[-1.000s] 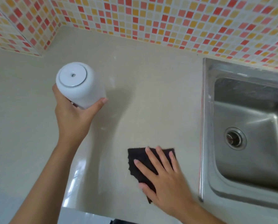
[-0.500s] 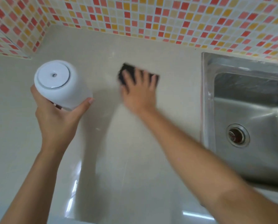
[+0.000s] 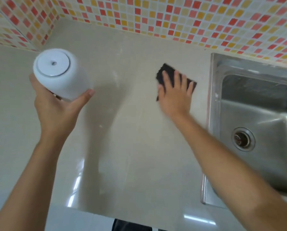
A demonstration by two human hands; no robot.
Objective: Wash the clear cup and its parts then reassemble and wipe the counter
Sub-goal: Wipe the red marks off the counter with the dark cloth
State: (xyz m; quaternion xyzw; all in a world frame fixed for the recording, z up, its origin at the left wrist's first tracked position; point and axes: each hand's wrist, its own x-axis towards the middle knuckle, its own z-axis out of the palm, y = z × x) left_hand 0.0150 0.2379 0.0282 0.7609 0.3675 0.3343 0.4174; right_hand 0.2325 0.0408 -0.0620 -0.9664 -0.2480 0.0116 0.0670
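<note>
My left hand (image 3: 56, 110) holds the cup (image 3: 59, 74) up above the counter (image 3: 131, 147) at the left; I see its white lid with a small hole, and the hand wraps its lower part. My right hand (image 3: 174, 95) lies flat, fingers spread, pressing a black cloth (image 3: 167, 70) onto the beige counter near the back, just left of the sink. The cloth shows beyond and between my fingers.
A steel sink (image 3: 256, 114) with a round drain (image 3: 242, 139) is set into the counter at the right. A mosaic tile wall (image 3: 172, 19) of red, orange and cream runs along the back and the left corner. The counter's front edge lies near the bottom.
My right hand slid the black cloth from the front of the counter to the back, then rightward toward the sink. The left hand keeps the cup raised at the left.
</note>
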